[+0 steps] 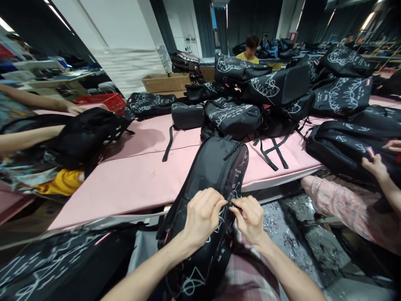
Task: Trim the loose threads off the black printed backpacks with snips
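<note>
A black backpack (203, 171) with white scribbled drawings lies on its back panel or side, I cannot tell which. It slopes from the pink table edge down to my lap. Over its patterned side, my left hand (203, 211) is closed, thumb and forefinger pinched together. Close to its fingertips, my right hand (250, 215) is also closed in a pinch. Between the two sets of fingertips is a small dark piece at the backpack's side, too small to name. A zipper (232, 151) shows further up the bag.
Several black patterned backpacks (233, 117) are heaped along the pink table (140, 175). Another backpack (62, 263) is at lower left. People's hands work on bags at left (73, 108) and right (376, 165). A cardboard box (166, 82) and a red crate (106, 102) stand behind.
</note>
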Action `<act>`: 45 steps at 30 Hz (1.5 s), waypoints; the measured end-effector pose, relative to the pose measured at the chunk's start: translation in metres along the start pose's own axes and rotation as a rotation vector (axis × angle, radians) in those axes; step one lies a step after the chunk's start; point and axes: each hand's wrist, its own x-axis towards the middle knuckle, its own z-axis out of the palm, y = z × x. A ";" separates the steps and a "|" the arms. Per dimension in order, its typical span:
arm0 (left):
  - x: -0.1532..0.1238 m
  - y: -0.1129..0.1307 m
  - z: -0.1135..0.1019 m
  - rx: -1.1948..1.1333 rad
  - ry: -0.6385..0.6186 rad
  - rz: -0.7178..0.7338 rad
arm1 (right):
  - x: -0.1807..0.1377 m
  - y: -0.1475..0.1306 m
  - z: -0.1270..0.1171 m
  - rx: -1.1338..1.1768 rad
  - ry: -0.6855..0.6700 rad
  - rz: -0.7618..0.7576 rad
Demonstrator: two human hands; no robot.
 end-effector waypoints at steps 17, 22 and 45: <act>0.005 -0.072 -0.042 0.093 -0.358 0.143 | 0.040 -0.035 -0.015 -0.008 -0.471 0.103; 0.043 -0.071 -0.042 0.118 -0.402 0.291 | 0.067 -0.044 -0.014 -0.212 -0.713 0.128; -0.012 -0.075 -0.047 -0.540 -0.611 -0.378 | 0.033 -0.050 0.002 0.099 -0.728 0.041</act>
